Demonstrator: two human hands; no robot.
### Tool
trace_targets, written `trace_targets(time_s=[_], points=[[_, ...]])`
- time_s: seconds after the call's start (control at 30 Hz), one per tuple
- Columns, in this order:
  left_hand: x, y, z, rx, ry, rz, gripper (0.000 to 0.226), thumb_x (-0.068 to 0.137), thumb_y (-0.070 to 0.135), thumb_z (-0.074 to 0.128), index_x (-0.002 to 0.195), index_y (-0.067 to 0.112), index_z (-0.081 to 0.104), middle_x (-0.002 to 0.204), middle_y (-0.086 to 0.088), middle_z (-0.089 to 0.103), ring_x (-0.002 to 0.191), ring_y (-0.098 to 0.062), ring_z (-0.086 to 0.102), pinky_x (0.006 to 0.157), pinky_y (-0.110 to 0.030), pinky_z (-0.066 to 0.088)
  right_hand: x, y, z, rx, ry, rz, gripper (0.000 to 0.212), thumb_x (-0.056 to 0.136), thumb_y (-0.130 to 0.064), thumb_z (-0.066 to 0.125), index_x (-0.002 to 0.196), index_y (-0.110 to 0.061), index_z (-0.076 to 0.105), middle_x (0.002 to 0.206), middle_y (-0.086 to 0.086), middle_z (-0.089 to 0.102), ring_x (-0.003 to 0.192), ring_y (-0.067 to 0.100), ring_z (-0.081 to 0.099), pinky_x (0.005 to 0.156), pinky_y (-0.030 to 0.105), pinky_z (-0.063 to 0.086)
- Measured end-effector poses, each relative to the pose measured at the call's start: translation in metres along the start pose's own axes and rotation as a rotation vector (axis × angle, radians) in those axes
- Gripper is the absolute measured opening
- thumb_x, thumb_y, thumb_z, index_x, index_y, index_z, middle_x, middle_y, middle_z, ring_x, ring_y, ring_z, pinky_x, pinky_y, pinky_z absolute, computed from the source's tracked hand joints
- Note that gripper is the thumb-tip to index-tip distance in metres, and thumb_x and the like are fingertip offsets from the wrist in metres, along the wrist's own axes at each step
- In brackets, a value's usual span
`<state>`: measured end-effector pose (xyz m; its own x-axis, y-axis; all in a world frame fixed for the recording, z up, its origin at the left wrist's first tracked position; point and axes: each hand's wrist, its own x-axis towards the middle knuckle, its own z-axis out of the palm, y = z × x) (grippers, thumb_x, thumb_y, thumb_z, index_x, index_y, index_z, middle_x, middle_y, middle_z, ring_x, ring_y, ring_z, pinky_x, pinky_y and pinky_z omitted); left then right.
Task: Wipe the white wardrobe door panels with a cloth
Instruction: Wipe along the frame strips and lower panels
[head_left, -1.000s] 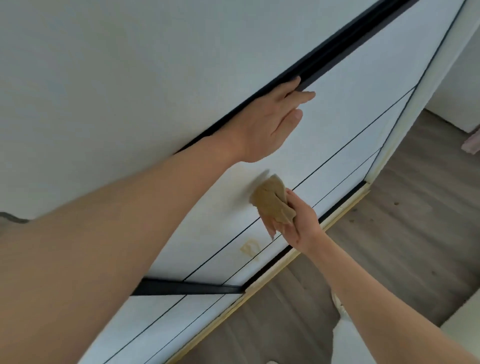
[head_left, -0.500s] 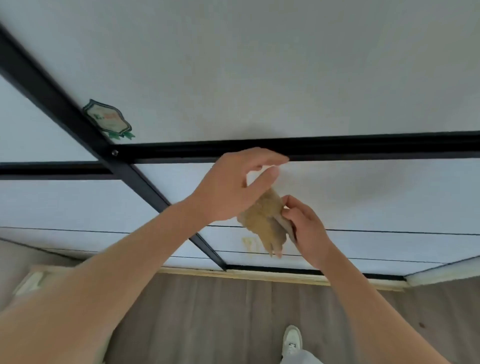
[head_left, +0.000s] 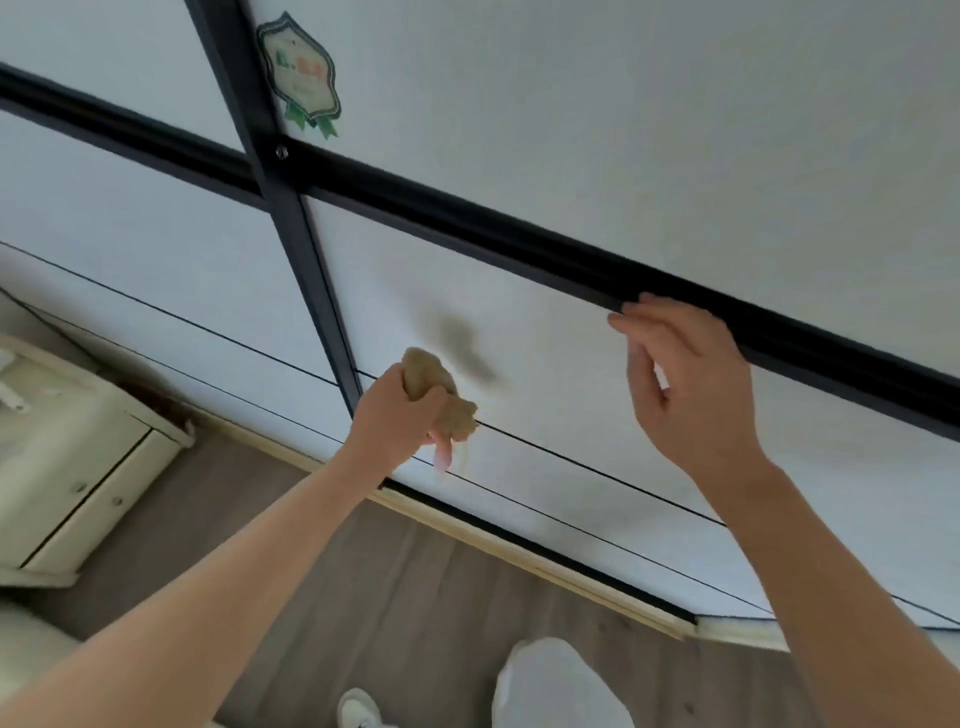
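The white wardrobe door panels (head_left: 597, 145) fill the upper view, split by a black horizontal rail (head_left: 467, 215) and a black upright (head_left: 291, 208). My left hand (head_left: 397, 418) is closed around a crumpled tan cloth (head_left: 441, 397), held just in front of the lower panel beside the upright; the cloth's shadow falls on the panel above it. My right hand (head_left: 685, 384) holds nothing, its fingers loosely apart, with the fingertips at the lower edge of the horizontal rail.
A green-edged sticker (head_left: 301, 73) sits on the upper panel near the upright. A cream cabinet (head_left: 67, 457) stands at the left against the wardrobe. Grey wood floor (head_left: 415, 597) lies below, with my white shoe (head_left: 358, 706) and light trouser leg (head_left: 556, 686).
The cloth passed from my right hand to my left hand. My right hand came away and rose to the black rail. The view swung left along the wardrobe.
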<state>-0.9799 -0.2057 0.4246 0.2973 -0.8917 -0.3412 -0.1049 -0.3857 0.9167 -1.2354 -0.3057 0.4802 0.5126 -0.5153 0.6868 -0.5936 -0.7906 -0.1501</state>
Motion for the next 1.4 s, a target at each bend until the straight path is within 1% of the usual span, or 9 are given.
trace_targets(time_s=[0.2,0.37,0.47,0.63,0.8,0.97,1.23,1.3,1.4], points=[[0.013,0.020,0.124,-0.084,0.337,0.206,0.025,0.086,0.025,0.059,0.074,0.013,0.042,0.083,-0.011,0.056,0.075,-0.027,0.056,0.072,-0.053,0.052,0.008,0.038,0.017,-0.209,0.067,-0.180,0.037,0.103,-0.007,0.043,0.128,-0.009,0.070,0.121,0.005,0.074,0.085,0.028,0.064,0.062,0.038,0.052],[0.020,0.017,0.203,-0.268,0.484,0.486,0.029,0.102,0.032,0.040,0.087,0.011,0.055,0.088,-0.002,0.053,0.087,-0.026,0.051,0.074,-0.031,0.045,0.006,0.046,0.024,-0.295,0.188,-0.264,0.037,0.105,-0.010,0.041,0.123,-0.013,0.073,0.119,-0.001,0.075,0.084,0.020,0.065,0.056,0.032,0.043],[0.044,-0.028,0.218,-0.378,0.521,0.232,0.009,0.092,0.022,0.053,0.096,0.016,0.048,0.082,-0.009,0.061,0.075,-0.028,0.061,0.063,-0.039,0.051,0.003,0.051,0.030,-0.328,0.240,-0.290,0.037,0.104,-0.010,0.042,0.123,-0.014,0.074,0.119,-0.002,0.075,0.080,0.019,0.062,0.057,0.031,0.038],[0.063,-0.095,0.228,-0.392,0.500,-0.228,0.032,0.093,0.012,0.053,0.122,0.019,0.040,0.100,-0.005,0.064,0.092,-0.030,0.066,0.074,-0.043,0.055,0.004,0.054,0.034,-0.381,0.287,-0.349,0.035,0.101,-0.005,0.047,0.123,-0.012,0.074,0.119,0.000,0.075,0.074,0.022,0.062,0.057,0.030,0.038],[0.044,-0.010,0.217,-0.535,0.642,0.237,0.012,0.092,0.023,0.053,0.101,0.026,0.045,0.080,-0.021,0.061,0.068,-0.040,0.059,0.062,-0.051,0.053,0.009,0.048,0.028,-0.361,0.247,-0.319,0.034,0.102,-0.007,0.048,0.123,-0.012,0.073,0.121,-0.001,0.074,0.077,0.022,0.066,0.060,0.030,0.042],[0.048,0.045,0.202,-0.334,0.856,0.628,0.014,0.091,0.031,0.060,0.096,0.024,0.048,0.077,-0.005,0.050,0.063,-0.011,0.042,0.056,-0.031,0.039,0.009,0.039,0.019,-0.234,0.172,-0.250,0.039,0.110,-0.022,0.038,0.124,-0.011,0.073,0.123,0.000,0.074,0.086,0.023,0.070,0.065,0.031,0.049],[0.093,-0.068,0.199,-0.461,0.866,-0.162,0.014,0.109,0.025,0.026,0.108,0.015,0.037,0.063,-0.003,0.056,0.048,-0.006,0.059,0.046,-0.029,0.043,0.005,0.045,0.019,-0.288,0.118,-0.290,0.040,0.100,-0.004,0.044,0.131,-0.010,0.069,0.126,0.001,0.072,0.083,0.025,0.064,0.057,0.034,0.047],[0.088,-0.054,0.200,-0.416,0.876,-0.063,0.013,0.105,0.034,0.027,0.105,0.025,0.036,0.066,-0.008,0.061,0.061,-0.024,0.065,0.050,-0.035,0.047,0.003,0.045,0.017,-0.286,0.077,-0.260,0.040,0.100,-0.005,0.043,0.132,-0.009,0.068,0.127,0.003,0.072,0.083,0.027,0.063,0.060,0.035,0.046],[0.067,-0.001,0.197,-0.306,0.893,0.233,0.004,0.099,0.043,0.038,0.100,0.039,0.038,0.073,0.005,0.060,0.067,-0.015,0.061,0.059,-0.033,0.049,0.000,0.041,0.011,-0.250,0.031,-0.248,0.041,0.102,-0.007,0.040,0.134,-0.005,0.065,0.132,0.009,0.068,0.095,0.032,0.063,0.077,0.040,0.046]])
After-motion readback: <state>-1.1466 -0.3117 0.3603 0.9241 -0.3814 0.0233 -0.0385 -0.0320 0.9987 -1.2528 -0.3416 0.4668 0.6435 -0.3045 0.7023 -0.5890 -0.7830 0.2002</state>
